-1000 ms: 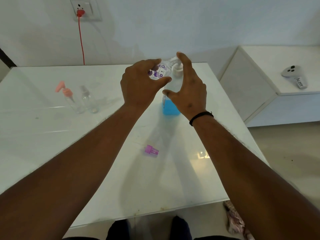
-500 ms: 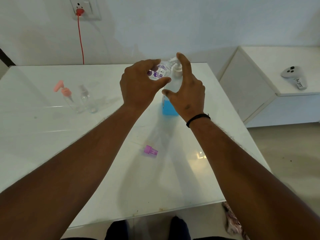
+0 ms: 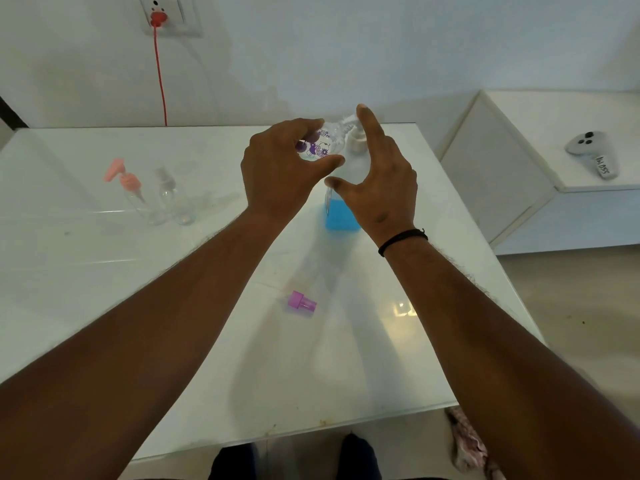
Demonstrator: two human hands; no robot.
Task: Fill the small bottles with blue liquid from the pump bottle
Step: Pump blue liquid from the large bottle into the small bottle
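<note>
- Left hand (image 3: 277,171) grips a small clear bottle with purple flower print (image 3: 320,145), tilted at the pump spout.
- Right hand (image 3: 375,181), fingers straight, presses the white pump head of the clear pump bottle holding blue liquid (image 3: 341,216).

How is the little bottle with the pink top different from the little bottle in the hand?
The pink-topped bottle stands upright on the table; the flowered bottle is held up in the left hand, tipped toward the pump. The pink-topped bottle wears its pump top; the flowered bottle appears uncapped. One is plain, the other has purple flowers. Both are small and clear.
</note>
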